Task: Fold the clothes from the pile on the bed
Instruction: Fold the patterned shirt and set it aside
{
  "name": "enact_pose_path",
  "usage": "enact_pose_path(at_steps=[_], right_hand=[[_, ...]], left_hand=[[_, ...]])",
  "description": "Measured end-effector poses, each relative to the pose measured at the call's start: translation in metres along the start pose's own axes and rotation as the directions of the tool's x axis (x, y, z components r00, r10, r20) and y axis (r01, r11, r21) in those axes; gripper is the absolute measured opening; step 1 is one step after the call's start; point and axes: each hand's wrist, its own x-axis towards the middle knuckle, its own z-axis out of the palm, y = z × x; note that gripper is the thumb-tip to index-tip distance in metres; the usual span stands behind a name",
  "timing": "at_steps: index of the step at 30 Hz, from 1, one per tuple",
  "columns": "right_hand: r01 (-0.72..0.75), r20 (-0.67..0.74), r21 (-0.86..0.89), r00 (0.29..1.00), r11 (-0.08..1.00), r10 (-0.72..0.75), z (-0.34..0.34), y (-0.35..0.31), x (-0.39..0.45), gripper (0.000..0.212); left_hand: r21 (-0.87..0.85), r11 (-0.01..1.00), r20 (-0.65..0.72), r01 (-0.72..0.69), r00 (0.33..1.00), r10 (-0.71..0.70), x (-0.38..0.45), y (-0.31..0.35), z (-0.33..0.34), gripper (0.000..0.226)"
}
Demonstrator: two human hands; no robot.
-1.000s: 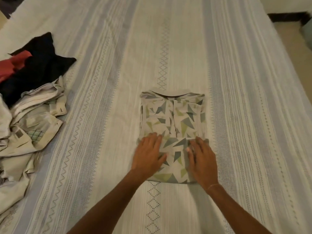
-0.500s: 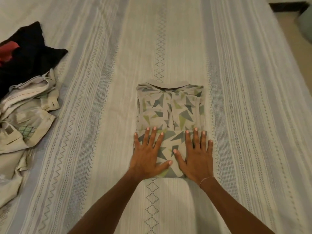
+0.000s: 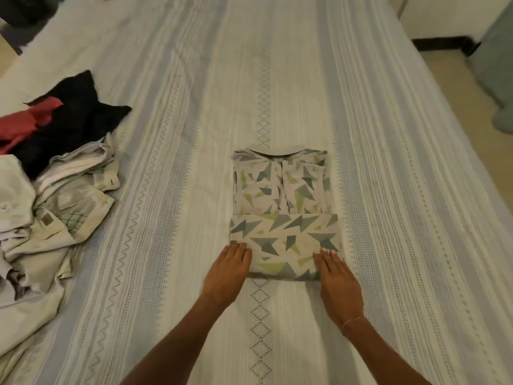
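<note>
With the patterned shirt (image 3: 283,212) lying mid-bed (image 3: 166,190), left hand (image 3: 227,270) and right hand (image 3: 337,279) rest flat-fingered on its 2 near corners; the final fold calls for level, even lifting.

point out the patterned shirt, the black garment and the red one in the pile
patterned shirt (image 3: 283,237), head view, on the folded-up lower flap
black garment (image 3: 80,120), head view, on its middle
red garment (image 3: 25,126), head view, on its bunched middle
</note>
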Motion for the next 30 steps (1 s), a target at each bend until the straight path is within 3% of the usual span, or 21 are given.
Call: enact_pose_path(at_steps=[3, 5, 7, 9, 14, 17, 20, 23, 25, 30], right_hand=[[-0.06, -0.025, 0.11, 0.998, 0.992, 0.063, -0.031, -0.002, 0.001, 0.055], [-0.055, -0.023, 0.217, 0.998, 0.975, 0.061, -0.056, 0.001, -0.005, 0.045], [-0.058, 0.016, 0.379, 0.998, 0.924, 0.056, -0.08, 0.006, -0.013, 0.035], [-0.109, 0.1, 0.531, 0.993, 0.84, 0.065, -0.107, 0.011, -0.024, 0.028], [-0.232, 0.172, 0.703, 0.973, 0.673, 0.155, -0.149, 0.017, -0.031, 0.014], [-0.308, 0.197, 0.744, 0.949, 0.593, 0.246, -0.153, 0.014, -0.016, 0.006], [-0.383, 0.22, 0.767, 0.91, 0.515, 0.351, -0.142, 0.013, 0.008, 0.043], [-0.409, 0.214, 0.786, 0.884, 0.465, 0.415, -0.127, 0.011, 0.034, 0.048], [-0.404, 0.185, 0.787, 0.875, 0.466, 0.447, -0.117, 0.012, 0.053, 0.045], [-0.423, 0.109, 0.733, 0.846, 0.533, 0.522, -0.075, 0.022, 0.103, 0.053]], left_hand=[[-0.195, 0.98, 0.009, 0.039, 0.999, -0.038, -0.011, -0.003, -0.019, 0.057], [-0.367, 0.918, 0.118, 0.148, 0.987, -0.112, -0.022, -0.004, -0.044, 0.033], [-0.512, 0.827, 0.207, 0.232, 0.968, -0.143, -0.033, -0.009, -0.066, 0.019], [-0.633, 0.736, 0.182, 0.24, 0.97, -0.161, -0.048, -0.015, -0.089, 0.017], [-0.841, 0.433, 0.233, 0.323, 0.94, -0.248, -0.065, -0.028, -0.123, 0.004], [-0.865, 0.349, 0.255, 0.36, 0.916, -0.311, -0.055, -0.028, -0.126, 0.019], [-0.887, 0.283, 0.223, 0.365, 0.875, -0.43, -0.029, -0.019, -0.12, 0.036], [-0.913, 0.226, 0.176, 0.34, 0.827, -0.534, 0.001, -0.013, -0.104, 0.057], [-0.914, 0.217, 0.149, 0.343, 0.781, -0.606, 0.022, -0.012, -0.091, 0.068], [-0.893, 0.242, 0.078, 0.378, 0.662, -0.745, 0.076, -0.021, -0.063, 0.058]])
